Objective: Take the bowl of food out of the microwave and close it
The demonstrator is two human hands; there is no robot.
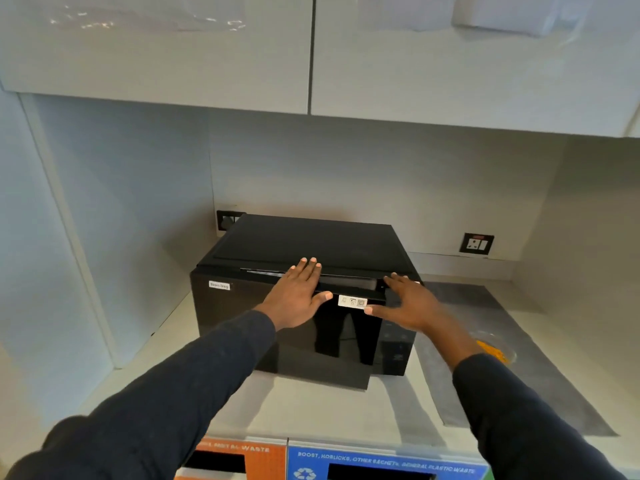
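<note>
Waste bins [346, 459]: nearest, below the counter lip; orange and blue labelled fronts, clear of both arms
Counter [311, 407]: pale, bare strip in front of the microwave; grey mat [512, 386] runs along its right side
Bowl of food [493, 351]: clear bowl with orange contents, already out, on the mat just right of the microwave, partly hidden by the right forearm
Right hand [408, 304]: open, fingers spread, empty; at the door's upper right corner, contact uncertain
Left hand [299, 294]: open, flat, palm on the top edge of the door
Microwave [301, 296]: black; door looks almost shut, a thin gap showing along the top
Risk: right sleeve near the bowl, a drawn-back elbow could knock it; a hard push could slide the unit back
Room: free counter left, wall and socket [477, 243] behind, cabinets [311, 53] well above
</note>
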